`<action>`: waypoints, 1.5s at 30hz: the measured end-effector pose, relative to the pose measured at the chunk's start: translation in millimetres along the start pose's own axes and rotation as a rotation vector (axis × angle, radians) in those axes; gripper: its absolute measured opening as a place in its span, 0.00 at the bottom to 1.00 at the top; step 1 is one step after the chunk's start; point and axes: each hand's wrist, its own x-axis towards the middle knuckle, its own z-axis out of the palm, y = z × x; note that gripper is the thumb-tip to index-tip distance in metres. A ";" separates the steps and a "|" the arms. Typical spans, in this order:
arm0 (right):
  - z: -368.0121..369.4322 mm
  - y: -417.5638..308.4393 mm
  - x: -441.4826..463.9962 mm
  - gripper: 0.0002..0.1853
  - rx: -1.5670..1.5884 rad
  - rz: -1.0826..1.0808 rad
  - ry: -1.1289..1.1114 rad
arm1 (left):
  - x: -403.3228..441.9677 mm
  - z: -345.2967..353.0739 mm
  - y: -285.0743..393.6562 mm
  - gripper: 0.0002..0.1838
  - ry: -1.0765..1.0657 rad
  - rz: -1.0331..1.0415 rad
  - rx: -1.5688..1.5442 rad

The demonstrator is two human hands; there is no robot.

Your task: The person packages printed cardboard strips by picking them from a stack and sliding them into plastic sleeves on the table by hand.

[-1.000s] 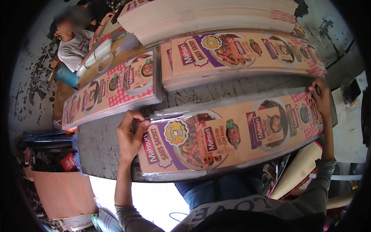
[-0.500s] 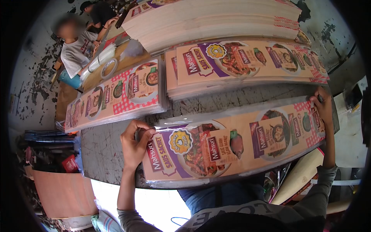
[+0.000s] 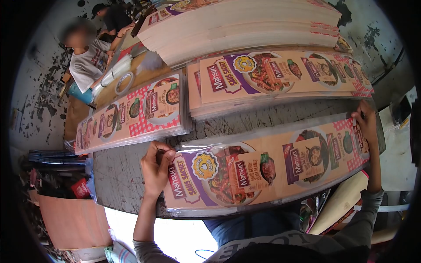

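A long printed sheet in a clear plastic sleeve [image 3: 272,164] lies along the front edge of the dark, scratched table [image 3: 118,175]. At its upper left corner, my left hand [image 3: 157,166] pinches the sleeve between thumb and curled fingers. My right hand [image 3: 365,120] grips the upper right corner, its fingers bent over the edge. Behind the sleeve lies a stack of sleeved printed sheets [image 3: 131,114] at the left, and another stack of printed sheets [image 3: 285,74] sits further back to the right.
A tall pile of printed sheets [image 3: 241,26] rises at the back. A roll of tape [image 3: 125,83] and a bundle of clear plastic strips [image 3: 115,70] lie at the back left. Two people sit beyond them, near a blue container [image 3: 81,93]. Rolled material [image 3: 337,206] stands below the table's right side.
The view has shifted, so the table and stacks appear lower in the picture. Both hands keep hold of the sleeve's upper corners. The nearer person at the back left has moved slightly.
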 end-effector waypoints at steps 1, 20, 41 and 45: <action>0.9 2.3 -0.7 0.21 -0.010 -0.016 0.008 | -0.2 -0.1 -0.4 0.04 0.005 -0.003 0.012; 0.9 1.9 -1.7 0.19 0.000 0.005 0.001 | -0.7 0.7 -2.7 0.05 0.022 0.006 -0.013; 1.9 -5.2 -6.0 0.14 -0.038 0.060 0.022 | -12.8 -14.5 6.7 0.23 -0.047 0.081 -0.116; 4.4 -1.9 -5.8 0.13 -0.070 0.045 0.045 | -51.7 -28.4 18.1 0.35 0.013 -0.064 -0.189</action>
